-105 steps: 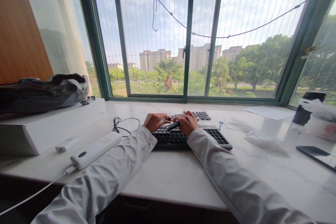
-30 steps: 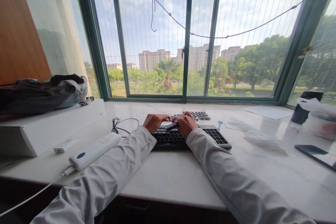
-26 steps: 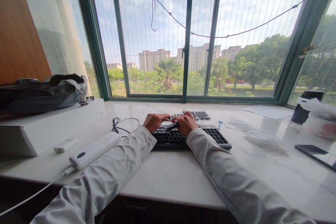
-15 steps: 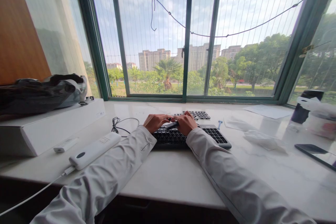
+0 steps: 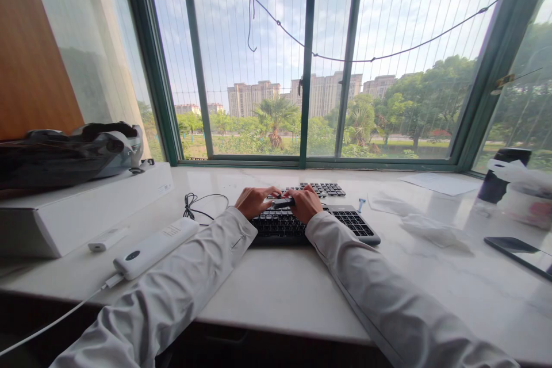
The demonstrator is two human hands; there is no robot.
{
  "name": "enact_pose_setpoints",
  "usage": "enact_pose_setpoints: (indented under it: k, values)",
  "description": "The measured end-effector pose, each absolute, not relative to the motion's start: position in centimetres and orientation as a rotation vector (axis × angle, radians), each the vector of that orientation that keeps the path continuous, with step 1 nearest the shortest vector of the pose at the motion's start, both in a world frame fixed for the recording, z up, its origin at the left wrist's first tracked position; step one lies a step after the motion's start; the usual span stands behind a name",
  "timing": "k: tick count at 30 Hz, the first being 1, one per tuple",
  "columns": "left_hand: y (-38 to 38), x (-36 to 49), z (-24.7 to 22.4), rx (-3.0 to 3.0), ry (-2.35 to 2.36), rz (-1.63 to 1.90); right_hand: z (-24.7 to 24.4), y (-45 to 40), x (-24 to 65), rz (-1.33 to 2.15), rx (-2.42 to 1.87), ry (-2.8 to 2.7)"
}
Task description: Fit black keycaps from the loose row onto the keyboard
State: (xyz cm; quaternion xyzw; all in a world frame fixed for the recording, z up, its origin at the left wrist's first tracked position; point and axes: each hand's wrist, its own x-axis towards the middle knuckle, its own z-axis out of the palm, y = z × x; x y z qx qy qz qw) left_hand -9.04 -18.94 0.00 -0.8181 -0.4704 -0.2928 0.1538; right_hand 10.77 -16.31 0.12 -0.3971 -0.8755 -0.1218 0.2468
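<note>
Head view: a black rectangular computer keyboard (image 5: 297, 223) lies on the white marble tabletop (image 5: 276, 287) below a green-framed window (image 5: 307, 57). Both hands meet above the keyboard's far rows. The right hand (image 5: 307, 204) is closed around a small dark bar-shaped object (image 5: 282, 203); the left hand (image 5: 254, 201) has its fingers curled against the object's other end. A white oblong power bank (image 5: 155, 247) lies left of the keyboard, a black phone (image 5: 520, 254) well to its right.

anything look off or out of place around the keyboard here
Yes. A small dark bar-shaped object is held between the left hand and right hand right over the black keyboard. A second keyboard lies just behind. Crumpled tissues litter the sill to the right.
</note>
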Motion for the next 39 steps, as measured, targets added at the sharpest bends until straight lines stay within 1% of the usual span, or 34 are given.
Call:
enact_pose_setpoints:
  k: [12,26,39]
  values:
    - [-18.32,-9.82,-0.45,-2.367,-1.219,-0.877,0.17,-16.51,10.61,-0.379,-1.074,-2.441]
    - [-18.77,-9.39,-0.25,-2.351,-1.243,-0.830,0.05,-16.34,10.53,-0.355,-1.081,-2.487]
    - [-18.97,-9.13,-0.05,-2.329,-1.377,-0.815,0.65,-16.48,11.23,-0.314,-1.070,-2.504]
